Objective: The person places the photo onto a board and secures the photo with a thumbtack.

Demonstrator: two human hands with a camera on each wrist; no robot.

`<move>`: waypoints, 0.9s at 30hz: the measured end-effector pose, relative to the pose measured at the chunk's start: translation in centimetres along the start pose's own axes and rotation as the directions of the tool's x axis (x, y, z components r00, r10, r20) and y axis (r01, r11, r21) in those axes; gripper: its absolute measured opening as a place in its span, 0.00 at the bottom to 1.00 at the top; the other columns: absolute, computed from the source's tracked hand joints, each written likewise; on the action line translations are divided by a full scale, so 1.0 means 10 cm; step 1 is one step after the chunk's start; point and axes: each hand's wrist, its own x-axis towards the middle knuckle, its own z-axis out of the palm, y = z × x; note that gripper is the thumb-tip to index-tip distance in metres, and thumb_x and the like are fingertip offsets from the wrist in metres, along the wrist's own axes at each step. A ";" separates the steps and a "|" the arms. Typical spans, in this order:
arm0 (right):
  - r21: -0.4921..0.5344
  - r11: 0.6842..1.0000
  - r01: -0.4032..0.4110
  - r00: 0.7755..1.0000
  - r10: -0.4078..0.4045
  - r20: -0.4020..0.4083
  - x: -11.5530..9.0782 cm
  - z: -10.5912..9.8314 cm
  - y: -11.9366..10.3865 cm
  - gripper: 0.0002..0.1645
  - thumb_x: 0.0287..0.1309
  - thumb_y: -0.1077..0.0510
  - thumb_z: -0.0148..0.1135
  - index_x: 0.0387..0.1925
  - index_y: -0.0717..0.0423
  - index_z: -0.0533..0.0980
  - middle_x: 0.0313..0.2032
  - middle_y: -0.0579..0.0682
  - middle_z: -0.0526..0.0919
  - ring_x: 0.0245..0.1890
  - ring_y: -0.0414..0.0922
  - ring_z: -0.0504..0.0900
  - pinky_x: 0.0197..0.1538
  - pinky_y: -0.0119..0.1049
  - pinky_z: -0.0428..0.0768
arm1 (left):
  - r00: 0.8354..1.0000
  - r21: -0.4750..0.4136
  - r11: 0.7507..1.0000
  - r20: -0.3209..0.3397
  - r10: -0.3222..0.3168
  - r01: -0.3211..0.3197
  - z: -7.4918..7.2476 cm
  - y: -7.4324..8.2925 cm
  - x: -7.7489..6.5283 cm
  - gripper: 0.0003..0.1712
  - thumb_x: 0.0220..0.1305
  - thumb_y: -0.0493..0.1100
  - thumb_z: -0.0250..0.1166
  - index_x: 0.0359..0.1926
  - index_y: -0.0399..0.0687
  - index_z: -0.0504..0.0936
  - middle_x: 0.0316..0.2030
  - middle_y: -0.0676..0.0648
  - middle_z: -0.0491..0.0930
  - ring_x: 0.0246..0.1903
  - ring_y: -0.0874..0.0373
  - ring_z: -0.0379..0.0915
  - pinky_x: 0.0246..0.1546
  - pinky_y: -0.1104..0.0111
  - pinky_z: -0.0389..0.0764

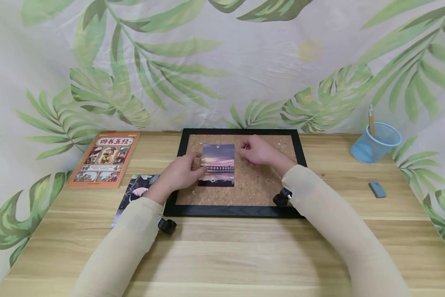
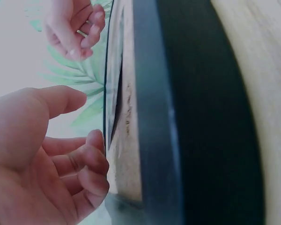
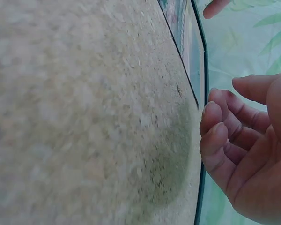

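Note:
A sunset photo of a pier (image 1: pixel 218 165) lies upright on a cork board (image 1: pixel 263 189) with a black frame, a small pale pushpin (image 1: pixel 218 146) at its top edge. My left hand (image 1: pixel 181 171) is at the photo's left edge, fingertips overlapping it in the head view. In the left wrist view, a gap shows between that thumb and the loosely bent fingers. Off the photo's upper right side hovers my right hand (image 1: pixel 257 150) with curled fingers. The right wrist view shows its thumb (image 3: pixel 255 88) apart from the fingertips, nothing between them.
Left of the board lies another photo (image 1: pixel 133 192), partly under my left arm, with an orange book (image 1: pixel 105 161) behind it. A blue mesh cup (image 1: pixel 375 142) holding a pencil (image 1: pixel 371 123) and a small blue-grey block (image 1: pixel 377 189) are at the right.

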 end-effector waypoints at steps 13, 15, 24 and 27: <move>-0.045 0.996 0.072 0.995 -0.075 -0.062 -0.48 -0.18 0.13 0.17 0.80 0.53 0.59 0.46 0.63 0.85 0.31 0.57 0.85 0.27 0.45 0.77 0.36 0.39 0.76 | 0.997 -0.046 0.999 -0.073 0.016 -0.020 -0.21 0.04 -0.25 0.31 0.80 0.49 0.62 0.75 0.38 0.74 0.32 0.46 0.78 0.27 0.53 0.70 0.29 0.61 0.72; -0.050 0.996 0.068 0.995 -0.071 -0.071 -0.57 -0.21 0.16 0.16 0.80 0.53 0.59 0.46 0.63 0.85 0.32 0.58 0.86 0.28 0.45 0.77 0.36 0.40 0.76 | 0.997 -0.040 0.999 -0.076 0.018 -0.021 -0.24 0.03 -0.30 0.30 0.80 0.49 0.61 0.75 0.37 0.74 0.31 0.46 0.77 0.27 0.54 0.69 0.28 0.62 0.71; -0.067 0.992 0.104 0.986 -0.112 -0.120 -0.92 -0.37 0.36 0.14 0.79 0.55 0.60 0.44 0.63 0.84 0.30 0.57 0.86 0.26 0.44 0.77 0.34 0.39 0.76 | 0.996 -0.011 0.999 -0.087 0.029 -0.030 -0.36 -0.10 -0.55 0.26 0.81 0.46 0.60 0.71 0.35 0.77 0.28 0.48 0.76 0.25 0.55 0.67 0.28 0.63 0.69; -0.068 0.993 0.101 0.984 -0.110 -0.139 -1.00 -0.41 0.43 0.12 0.78 0.57 0.61 0.42 0.62 0.83 0.27 0.53 0.83 0.25 0.43 0.75 0.32 0.37 0.75 | 0.995 -0.010 1.000 -0.096 0.022 -0.023 -0.38 -0.15 -0.63 0.26 0.81 0.46 0.61 0.70 0.34 0.77 0.30 0.48 0.78 0.26 0.55 0.69 0.29 0.63 0.70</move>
